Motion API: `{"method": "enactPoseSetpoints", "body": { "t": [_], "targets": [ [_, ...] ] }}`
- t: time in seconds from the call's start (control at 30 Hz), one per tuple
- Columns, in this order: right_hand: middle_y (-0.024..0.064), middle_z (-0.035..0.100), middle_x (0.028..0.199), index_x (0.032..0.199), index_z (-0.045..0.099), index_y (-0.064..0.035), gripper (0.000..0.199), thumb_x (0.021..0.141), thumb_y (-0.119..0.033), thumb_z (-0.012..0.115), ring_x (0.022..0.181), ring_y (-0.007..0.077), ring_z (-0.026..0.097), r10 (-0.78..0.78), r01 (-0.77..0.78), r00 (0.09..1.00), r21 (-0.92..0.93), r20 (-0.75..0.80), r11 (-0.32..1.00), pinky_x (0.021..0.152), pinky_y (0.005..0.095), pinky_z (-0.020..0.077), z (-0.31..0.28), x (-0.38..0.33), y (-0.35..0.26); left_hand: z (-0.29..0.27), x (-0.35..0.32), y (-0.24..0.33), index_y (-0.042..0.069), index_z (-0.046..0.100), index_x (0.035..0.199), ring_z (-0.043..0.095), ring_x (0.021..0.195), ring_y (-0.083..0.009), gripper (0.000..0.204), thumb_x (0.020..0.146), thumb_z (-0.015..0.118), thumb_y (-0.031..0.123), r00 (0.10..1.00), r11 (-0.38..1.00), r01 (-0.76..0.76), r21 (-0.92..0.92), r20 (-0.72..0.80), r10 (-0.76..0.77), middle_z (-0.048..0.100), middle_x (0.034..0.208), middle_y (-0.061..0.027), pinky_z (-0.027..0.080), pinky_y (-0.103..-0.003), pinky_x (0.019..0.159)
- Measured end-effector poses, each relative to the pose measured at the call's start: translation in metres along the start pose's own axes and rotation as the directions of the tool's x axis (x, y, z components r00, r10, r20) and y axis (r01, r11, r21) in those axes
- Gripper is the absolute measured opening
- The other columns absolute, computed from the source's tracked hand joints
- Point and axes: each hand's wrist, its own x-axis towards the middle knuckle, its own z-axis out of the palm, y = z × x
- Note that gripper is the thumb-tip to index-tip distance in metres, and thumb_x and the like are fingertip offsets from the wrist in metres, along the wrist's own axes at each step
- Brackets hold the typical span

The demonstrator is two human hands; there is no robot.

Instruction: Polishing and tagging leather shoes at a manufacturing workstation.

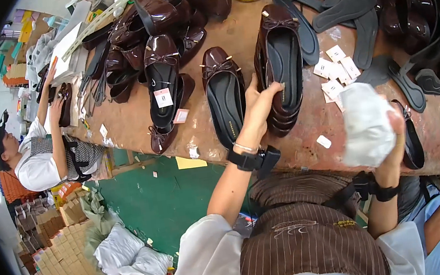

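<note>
At the near edge of the tabletop [309, 142], the left hand [260, 107] has its fingers curled over the side wall of a dark brown flat shoe [280, 68] topping a small stack there. The right hand [392, 134] is closed around a crumpled wad of white paper [365, 124], just right of that stack. Beside the stack lie small white tags [336, 69]. Farther back, more brown bow-trimmed shoes [163, 61] and dark insoles [347, 9] crowd the far edge.
</note>
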Motion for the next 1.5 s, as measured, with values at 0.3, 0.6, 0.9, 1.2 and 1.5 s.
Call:
{"method": "enactPoseSetpoints", "body": {
  "t": [0.3, 0.6, 0.9, 1.2, 1.5],
  "targets": [
    [0.0162, 0.065, 0.114, 0.127, 0.054, 0.0039, 0.056, 0.097, -0.042, 0.044, 0.099, 0.0276, 0.066, 0.181, -0.284, 0.949, -0.447, -0.258, 0.849, 0.091, 0.0355, 0.0528, -0.023, 0.018, 0.012, -0.088, -0.063, 0.009, -0.003, 0.06, 0.123, 0.054, 0.122, -0.0317, 0.049, 0.086, 0.075, 0.026, 0.626, 0.326, -0.118, 0.938, -0.184, 0.758, 0.054, 0.134, -0.022, 0.043, -0.04, 0.102],
    [0.0108, 0.069, 0.103, 0.109, 0.064, -0.0009, 0.031, 0.095, -0.028, 0.059, 0.094, 0.0173, 0.066, 0.075, -0.074, 0.997, 0.043, -0.012, 0.996, 0.085, 0.0315, 0.052, 0.067, 0.028, -0.011, -0.145, -0.078, -0.015, -0.008, 0.059, 0.115, 0.068, 0.099, -0.0302, 0.026, 0.094, 0.056, 0.006, 0.993, 0.803, 0.086, -0.589, -0.015, -0.117, 0.068, 0.108, -0.0177, 0.057, -0.044, 0.088],
    [0.0095, 0.063, 0.125, 0.095, 0.069, -0.0115, 0.019, 0.079, -0.021, 0.074, 0.103, 0.0278, 0.065, -0.42, 0.954, 0.109, 0.024, 0.901, 0.299, 0.089, 0.0409, 0.0532, 0.214, 0.013, 0.02, -0.122, -0.156, -0.014, -0.004, 0.047, 0.133, 0.064, 0.106, -0.0292, 0.041, 0.101, 0.049, 0.022, 0.974, 0.833, 0.114, -0.541, 0.225, 0.013, 0.062, 0.123, -0.0192, 0.054, -0.041, 0.094],
    [0.0129, 0.069, 0.115, 0.109, 0.069, -0.0078, 0.028, 0.086, -0.025, 0.068, 0.102, 0.0311, 0.069, -0.328, 0.988, 0.143, -0.116, 0.934, 0.102, 0.082, 0.0371, 0.0556, 0.209, 0.006, -0.012, -0.091, -0.165, 0.004, -0.003, 0.04, 0.142, 0.061, 0.11, -0.0257, 0.049, 0.102, 0.05, 0.023, 0.911, 0.931, 0.01, -0.365, 0.387, 0.142, 0.058, 0.13, -0.0168, 0.051, -0.039, 0.094],
    [0.0104, 0.07, 0.093, 0.093, 0.065, -0.005, 0.022, 0.075, -0.005, 0.077, 0.083, 0.0275, 0.069, -0.541, 0.93, 0.347, -0.207, 0.766, 0.303, 0.07, 0.0364, 0.0547, 0.168, 0.069, 0.001, -0.082, -0.164, 0.024, 0.001, 0.038, 0.146, 0.058, 0.115, -0.0172, 0.07, 0.085, 0.073, 0.002, 0.965, 0.991, 0.114, -0.064, 0.246, -0.095, 0.056, 0.133, -0.0095, 0.047, -0.031, 0.1]
  ]
}}
